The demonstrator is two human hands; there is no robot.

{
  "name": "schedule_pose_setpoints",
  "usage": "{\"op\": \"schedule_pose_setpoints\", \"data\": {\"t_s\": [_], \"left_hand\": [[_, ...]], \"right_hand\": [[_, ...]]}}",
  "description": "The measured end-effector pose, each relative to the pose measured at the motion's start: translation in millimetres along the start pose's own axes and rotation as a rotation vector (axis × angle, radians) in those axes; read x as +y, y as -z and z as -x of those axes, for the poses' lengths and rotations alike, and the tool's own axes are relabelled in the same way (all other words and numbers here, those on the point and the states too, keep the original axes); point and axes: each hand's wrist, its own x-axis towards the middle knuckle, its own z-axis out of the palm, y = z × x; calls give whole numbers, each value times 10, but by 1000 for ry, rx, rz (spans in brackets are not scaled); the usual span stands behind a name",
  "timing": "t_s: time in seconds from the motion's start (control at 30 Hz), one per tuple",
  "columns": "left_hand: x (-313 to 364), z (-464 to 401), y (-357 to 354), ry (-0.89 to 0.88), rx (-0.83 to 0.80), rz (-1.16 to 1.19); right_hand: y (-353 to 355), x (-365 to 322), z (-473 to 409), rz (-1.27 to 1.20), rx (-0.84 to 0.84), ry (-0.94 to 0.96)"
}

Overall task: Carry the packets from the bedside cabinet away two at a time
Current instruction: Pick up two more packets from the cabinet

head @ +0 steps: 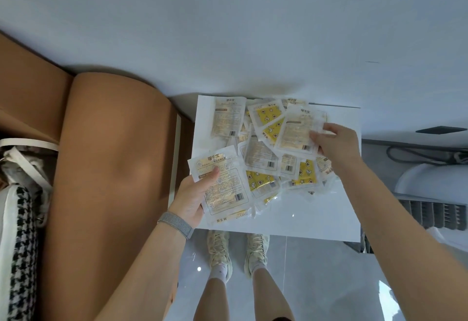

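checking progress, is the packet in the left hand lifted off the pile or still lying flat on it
Lifted: the left hand grips the packet by its edge, tilted above the pile.

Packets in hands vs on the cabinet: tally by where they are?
Packet in left hand: 1
Packet in right hand: 1
Loose pile on bedside cabinet: overlapping, cannot count exactly
Total held: 2

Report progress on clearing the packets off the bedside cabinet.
Done: nothing visibly cleared. In hand: the left hand grips one packet; the right hand pinches a second packet. Left: a big pile of packets covers the cabinet top.
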Motion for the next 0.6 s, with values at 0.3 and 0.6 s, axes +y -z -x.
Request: {"op": "schedule_pose_setpoints", "data": {"t_s": [0.3, 0.6], "left_hand": [[-91, 25, -45, 39, 39, -7], [-146, 52, -99, 32, 15, -29]], "right_hand": [[224, 383, 475, -769, -158, -344], [-65, -128, 567, -1045, -282, -356]]}}
